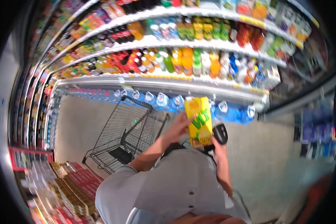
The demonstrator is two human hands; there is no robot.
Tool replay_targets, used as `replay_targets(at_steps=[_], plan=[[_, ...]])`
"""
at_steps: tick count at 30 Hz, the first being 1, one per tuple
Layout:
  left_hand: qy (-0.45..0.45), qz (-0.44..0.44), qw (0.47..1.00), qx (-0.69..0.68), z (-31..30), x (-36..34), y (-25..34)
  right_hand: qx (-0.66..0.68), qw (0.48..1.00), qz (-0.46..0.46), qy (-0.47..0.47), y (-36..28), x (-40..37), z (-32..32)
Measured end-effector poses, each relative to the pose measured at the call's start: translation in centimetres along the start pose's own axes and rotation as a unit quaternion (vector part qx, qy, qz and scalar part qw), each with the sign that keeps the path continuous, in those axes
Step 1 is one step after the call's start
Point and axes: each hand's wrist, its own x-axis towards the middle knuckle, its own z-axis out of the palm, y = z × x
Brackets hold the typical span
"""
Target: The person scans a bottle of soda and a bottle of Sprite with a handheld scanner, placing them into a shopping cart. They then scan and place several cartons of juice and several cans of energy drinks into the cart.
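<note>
Yellow drink carton [199,121] sits mid-frame, my left hand [178,128] clamped on its left edge, probably to keep it steady by the black scanner [220,133] gripped in my right hand [218,147]. Wire cart [127,130] is parked left of centre, within reach.

Count on inspection: one yellow carton [199,121] is sitting in the left grip [178,127], one black scanner [221,133] in the right grip [219,147]; one wire cart [117,127] is standing left of both.

A wire shopping cart [127,134] stands on the beige floor [74,123] beside shelves of coloured drink bottles [186,61]. Water bottles [161,100] line the lowest shelf.
</note>
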Motion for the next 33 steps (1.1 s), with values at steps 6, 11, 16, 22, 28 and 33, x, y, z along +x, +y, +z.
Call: replay_targets(at_steps=[6,11,16,22,28,33], plan=[[0.031,0.045,0.997,0.053,4.2,1.2,-0.4,-0.113,0.991,-0.05,-0.047,-2.5,0.9,-2.2],[0.063,0.07,0.993,0.072,3.5,4.1,-0.5,-0.096,0.993,-0.046,-0.054,-3.3,3.5,-1.3],[0.087,-0.003,0.996,0.013,2.6,8.3,0.8,-0.12,0.99,-0.035,-0.069,-7.1,6.1,0.6],[0.01,-0.029,0.988,-0.153,2.0,14.7,1.3,-0.155,0.984,-0.054,-0.064,-9.7,10.4,-0.9],[0.008,-0.019,0.991,-0.135,-0.3,18.1,2.4,-0.189,0.982,-0.019,-0.011,-12.7,14.2,1.5],[0.152,-0.054,0.978,-0.131,-4.8,19.4,-0.7,-0.323,0.945,-0.046,-0.03,-13.6,16.6,-0.5]])
